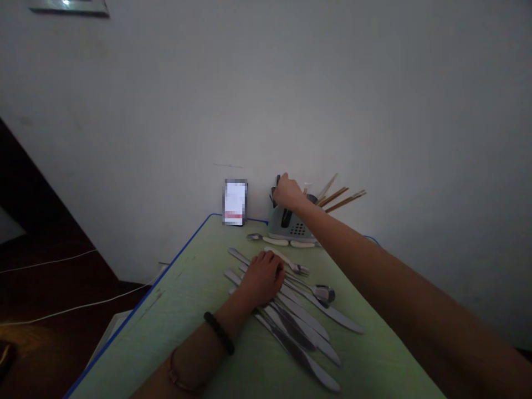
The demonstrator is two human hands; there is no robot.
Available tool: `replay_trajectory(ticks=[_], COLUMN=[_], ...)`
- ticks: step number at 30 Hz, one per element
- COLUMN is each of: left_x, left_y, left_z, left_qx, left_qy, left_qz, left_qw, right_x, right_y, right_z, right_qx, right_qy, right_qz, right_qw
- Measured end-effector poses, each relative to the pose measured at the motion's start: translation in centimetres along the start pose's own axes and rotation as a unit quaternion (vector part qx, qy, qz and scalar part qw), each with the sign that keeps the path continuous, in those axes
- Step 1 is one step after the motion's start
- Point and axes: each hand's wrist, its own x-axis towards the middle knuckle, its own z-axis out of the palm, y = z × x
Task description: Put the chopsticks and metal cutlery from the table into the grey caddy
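Observation:
My right hand (287, 192) is closed at the top left of a grey cutlery holder (276, 226), its fingers pinched round a dark-handled utensil (278, 180) whose lower part is hidden. My left hand (265, 277) lies palm down, fingers curled, over a spread of metal table knives (307, 321); whatever is under its fingers is hidden. By its fingertips is a fork (299, 269) with a cream handle. Right of the hand lie a spoon (323, 292) and a longer knife (343, 319). Another cream-handled spoon (254, 237) lies before the holder.
Wooden chopsticks (334, 197) lean out of the holder to the right. A phone with a lit, blurred screen (235, 202) leans against the wall (166, 111). The pale green table (187, 299) has a blue edge; cables (62, 313) run below at left.

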Motion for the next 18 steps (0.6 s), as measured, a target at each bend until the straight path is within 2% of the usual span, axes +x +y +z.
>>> replay_trajectory(ticks=[3, 6, 10, 12, 15, 18], left_x=[0.0, 0.0, 0.0, 0.1, 0.1, 0.2], left_y=[0.0, 0.0, -0.2, -0.3, -0.4, -0.5], left_z=[0.0, 0.0, 0.2, 0.3, 0.4, 0.4], left_qx=[-0.002, -0.012, -0.015, -0.012, -0.025, -0.031], left_qy=[0.003, 0.009, 0.013, 0.013, 0.019, 0.015], left_qz=[0.002, 0.007, 0.015, 0.020, 0.028, 0.034], left_qw=[1.000, 1.000, 1.000, 1.000, 0.999, 0.999], right_x=[-3.2, -8.3, -15.8, -18.8, -21.7, -22.7], right_y=[-1.1, -0.3, 3.9, 6.3, 9.0, 10.3], right_z=[-1.0, -1.5, -1.0, -0.4, 0.4, 0.8], right_qx=[-0.015, -0.017, 0.043, 0.067, 0.084, 0.090], right_qy=[0.002, 0.011, 0.050, 0.040, 0.018, -0.008], right_qz=[-0.019, -0.051, -0.064, -0.055, -0.030, 0.000], right_qw=[1.000, 0.999, 0.996, 0.995, 0.996, 0.996])
